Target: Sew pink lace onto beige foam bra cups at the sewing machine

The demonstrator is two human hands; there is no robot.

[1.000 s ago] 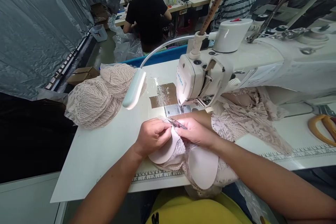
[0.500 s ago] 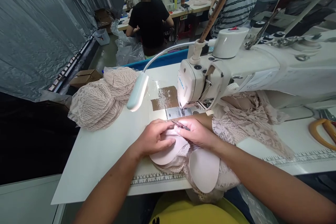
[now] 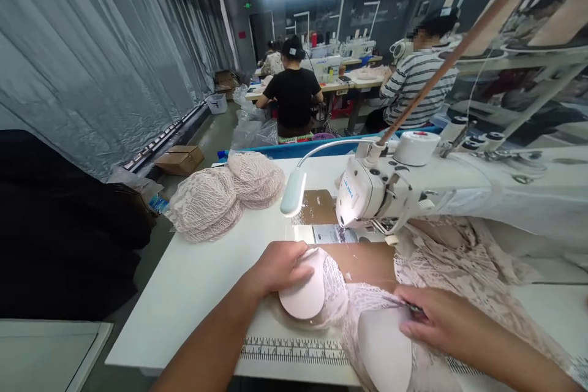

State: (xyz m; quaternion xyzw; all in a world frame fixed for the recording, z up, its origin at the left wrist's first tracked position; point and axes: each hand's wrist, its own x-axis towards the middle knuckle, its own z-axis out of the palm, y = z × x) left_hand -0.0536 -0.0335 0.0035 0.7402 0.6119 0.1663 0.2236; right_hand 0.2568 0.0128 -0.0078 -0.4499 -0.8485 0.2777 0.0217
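Note:
A pale pink lace bra (image 3: pixel 337 294) with smooth padded cups lies on the table before the sewing machine. My left hand (image 3: pixel 287 266) is closed on its left cup (image 3: pixel 301 294), thumb on the inner face and fingers behind the upper edge. To the right, my right hand (image 3: pixel 432 315) pinches the lace above the other cup (image 3: pixel 386 343). Small dark thread snips (image 3: pixel 414 308) stick out from that same hand, mostly hidden by the fingers. The sewing machine's needle area (image 3: pixel 342 233) is just beyond the bra, touched by neither hand.
Stacked lace cups (image 3: pixel 206 202) sit at the table's far left. A small lamp (image 3: pixel 294 193) hangs beside the sewing machine (image 3: pixel 367 190). More lace fabric (image 3: pixel 452 257) is heaped under the machine arm. A printed ruler (image 3: pixel 294 350) runs along the front edge. Two co-workers sit farther back.
My right hand has moved right, away from my left hand, with the snips still in it, and now pinches the lace by the second cup. The bra is more spread out. The view has tilted up.

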